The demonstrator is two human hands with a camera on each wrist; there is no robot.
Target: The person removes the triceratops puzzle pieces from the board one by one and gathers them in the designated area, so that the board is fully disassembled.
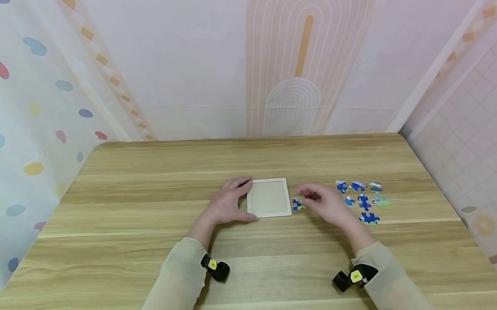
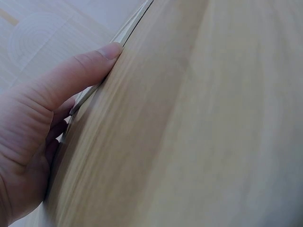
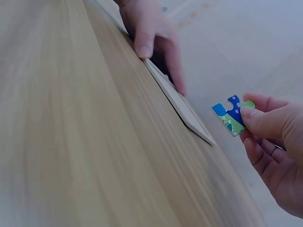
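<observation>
- The left hand (image 1: pixel 228 201) rests on the pale wooden bench (image 1: pixel 144 243), its grip spread against the left edge of the square, shallow, light wooden puzzle tray (image 1: pixel 268 197); the thumb lies along the near left corner and the fingers touch the far left corner, the fingers only loosely bent
- In the left wrist view the thumb presses the tray's thin rim (image 2: pixel 128 33) and the other fingers tuck under beside it
- The tray lies flat at the middle of the bench, with no pieces inside it
- Just right of the tray, the right hand (image 1: pixel 327 204) pinches one small blue and green jigsaw piece (image 1: pixel 298 203) between thumb and forefinger; the grip is narrow, closed on that piece, which is held just off the tray's right edge
- Farther right, a cluster of loose blue, white and green jigsaw pieces (image 1: pixel 365 201) lies in rows on the bench, near the right hand but apart from the tray
</observation>
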